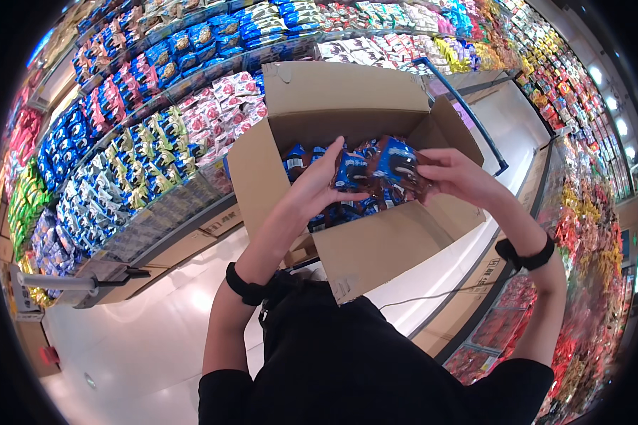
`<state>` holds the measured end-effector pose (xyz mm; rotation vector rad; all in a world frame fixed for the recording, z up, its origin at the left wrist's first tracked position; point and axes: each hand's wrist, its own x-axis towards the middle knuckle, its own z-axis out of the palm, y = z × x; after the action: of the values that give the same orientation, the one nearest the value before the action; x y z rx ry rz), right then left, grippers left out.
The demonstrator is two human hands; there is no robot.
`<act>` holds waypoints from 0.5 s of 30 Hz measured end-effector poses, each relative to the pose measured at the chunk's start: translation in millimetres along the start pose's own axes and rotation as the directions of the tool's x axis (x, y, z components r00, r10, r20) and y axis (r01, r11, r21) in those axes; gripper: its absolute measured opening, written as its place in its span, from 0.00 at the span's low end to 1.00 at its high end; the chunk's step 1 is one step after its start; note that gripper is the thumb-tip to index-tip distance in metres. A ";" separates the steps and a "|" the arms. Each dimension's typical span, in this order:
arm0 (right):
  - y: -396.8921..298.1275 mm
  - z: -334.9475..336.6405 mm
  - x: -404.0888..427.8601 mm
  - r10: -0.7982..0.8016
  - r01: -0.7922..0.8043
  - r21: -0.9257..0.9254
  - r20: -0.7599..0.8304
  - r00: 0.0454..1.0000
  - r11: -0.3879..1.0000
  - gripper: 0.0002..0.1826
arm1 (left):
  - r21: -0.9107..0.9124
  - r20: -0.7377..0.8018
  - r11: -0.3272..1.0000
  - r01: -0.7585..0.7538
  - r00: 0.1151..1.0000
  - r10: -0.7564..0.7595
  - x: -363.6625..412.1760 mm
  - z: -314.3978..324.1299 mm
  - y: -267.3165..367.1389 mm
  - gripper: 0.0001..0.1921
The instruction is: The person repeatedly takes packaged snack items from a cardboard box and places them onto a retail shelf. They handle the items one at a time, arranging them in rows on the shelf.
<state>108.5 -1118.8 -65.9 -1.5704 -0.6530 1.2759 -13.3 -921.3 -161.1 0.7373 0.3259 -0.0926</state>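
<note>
An open cardboard carton [276, 95] stands before me with its flaps folded out. Inside lie several small blue-and-brown cookie packets [296, 159]. My left hand [319, 183] is over the carton, thumb and fingers around one such packet [355, 169]. Against it, a second packet [396, 162] is raised a little higher and tilted. The fingers of my right hand [454, 172] pinch that second packet by its right edge. Both packets are blue with a dark sandwich cookie printed on them. The left hand's palm side and some fingers are partly hidden.
Stepped shelves [165, 159] of wrapped snacks curve along the left and back. A blue metal cart handle [470, 111] rises behind the carton's right side. More candy bins [500, 329] line the right, above closed cardboard boxes [457, 308]. Pale glossy floor [165, 340] shows at lower left.
</note>
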 end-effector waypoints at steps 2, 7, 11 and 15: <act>-4.7 6.7 15.5 0.006 -0.003 -0.078 0.029 1.000 0.997 0.15 | -0.001 0.090 1.000 0.016 0.996 -0.015 -0.8 -0.5 2.8 0.21; -0.7 12.7 64.9 0.003 0.017 -0.505 0.038 0.999 0.863 0.13 | 0.138 0.027 0.976 -0.167 0.986 0.165 -1.7 -1.0 -4.2 0.16; -17.8 -27.2 100.5 -0.153 0.077 -0.691 -0.049 0.987 0.719 0.16 | -0.014 -0.110 0.968 -0.252 0.962 0.249 1.3 -6.6 -5.3 0.10; -11.3 -83.2 142.0 -0.116 -0.073 -0.791 -0.179 0.977 0.607 0.14 | -0.179 -0.221 0.926 -0.334 0.930 0.293 6.5 -8.5 -4.7 0.09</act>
<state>231.8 -1021.6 -116.6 -2.3790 -1.2064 0.7713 -10.3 -918.9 -172.2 0.5766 0.3895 0.3171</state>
